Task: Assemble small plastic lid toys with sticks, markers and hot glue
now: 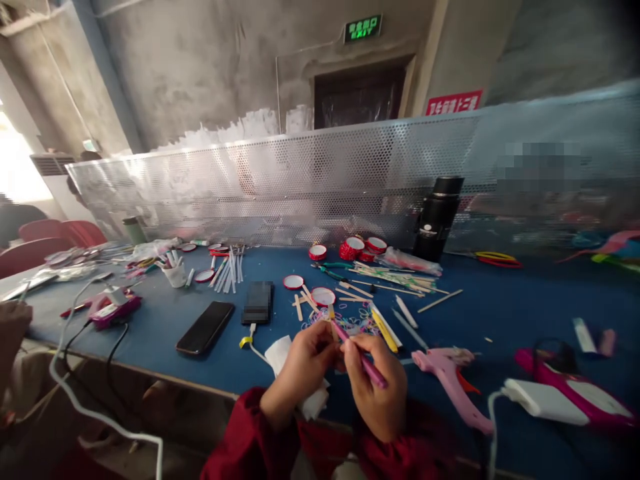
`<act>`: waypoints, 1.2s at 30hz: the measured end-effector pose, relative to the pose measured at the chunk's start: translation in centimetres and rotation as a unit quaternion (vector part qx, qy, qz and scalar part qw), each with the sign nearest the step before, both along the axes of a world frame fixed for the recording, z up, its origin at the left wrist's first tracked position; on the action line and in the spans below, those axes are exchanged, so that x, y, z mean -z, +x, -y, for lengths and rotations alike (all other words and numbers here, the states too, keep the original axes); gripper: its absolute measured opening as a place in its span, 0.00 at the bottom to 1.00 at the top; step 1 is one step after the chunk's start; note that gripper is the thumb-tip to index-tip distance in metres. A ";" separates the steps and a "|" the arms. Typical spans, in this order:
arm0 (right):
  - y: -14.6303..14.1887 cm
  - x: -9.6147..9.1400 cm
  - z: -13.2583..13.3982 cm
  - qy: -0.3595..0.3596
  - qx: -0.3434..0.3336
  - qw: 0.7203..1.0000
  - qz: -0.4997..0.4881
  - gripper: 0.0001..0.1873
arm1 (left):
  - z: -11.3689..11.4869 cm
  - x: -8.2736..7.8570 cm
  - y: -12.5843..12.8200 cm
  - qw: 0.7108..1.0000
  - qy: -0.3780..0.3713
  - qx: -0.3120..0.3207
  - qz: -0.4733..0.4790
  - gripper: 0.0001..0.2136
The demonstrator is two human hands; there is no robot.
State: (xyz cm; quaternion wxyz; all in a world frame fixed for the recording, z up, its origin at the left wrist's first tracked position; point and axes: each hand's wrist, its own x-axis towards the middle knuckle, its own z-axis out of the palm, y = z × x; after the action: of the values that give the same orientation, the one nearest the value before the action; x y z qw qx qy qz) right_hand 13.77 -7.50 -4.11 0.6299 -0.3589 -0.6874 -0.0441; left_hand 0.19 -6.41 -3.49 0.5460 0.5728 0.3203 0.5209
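Rm: rough bare wall [200, 73], lit exit sign [363, 29] over a dark doorway [360, 93]; perforated metal screen [280, 187] runs along the back of the blue table [300, 267].

Hands: both at the near edge, approx. center, red sleeves [250, 427] coming up from below. R hand [376, 383] closed round a pink pen [371, 370], thumb + fingers wrapped on the barrel; pen slants up-left, its upper end by the L hand fingertips. L hand [310, 353] curled in, thumb & index nearly meeting. Small pale strip [331, 311] pokes up there; can't tell if L has it pinched.

Table: loose colored bands [357, 321] just past the hands, w/ a red-rimmed disc [323, 296] and wooden sticks [355, 291] beyond. Yellow marker [384, 328] lies R of the bands. White tissue [279, 355] partly under L hand. Black phone [205, 328] further L, pink glue gun [454, 387] to the R, black thermos [440, 220] upright near the screen.

Hard to see: pen's upper end is too small to ID; L palm hidden. Phone-like device [257, 303] on a cable is part pixelated, ditto a patch behind the screen's R end. Another person's hand [15, 323] cut off at L edge, blurry.
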 end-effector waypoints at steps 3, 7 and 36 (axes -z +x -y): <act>0.0 0.0 -0.3 0.009 0.008 1.000 0.001 0.03 | -0.5 0.6 -0.1 1.000 -0.005 -0.006 0.002 0.14; 0.0 0.2 -0.6 -0.003 0.011 1.000 -0.014 0.04 | -1.2 1.4 -0.2 0.999 -0.002 -0.024 -0.034 0.13; -0.6 0.9 -1.7 -0.022 -0.003 0.998 -0.056 0.08 | -1.9 1.2 -0.6 0.999 0.036 -0.020 -0.020 0.15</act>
State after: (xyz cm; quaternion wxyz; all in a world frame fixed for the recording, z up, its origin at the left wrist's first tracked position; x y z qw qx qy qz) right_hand 13.18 -5.76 -4.99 0.6597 -0.3722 -0.6529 -0.0064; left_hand -0.40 -4.54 -4.72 0.5080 0.5955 0.3237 0.5316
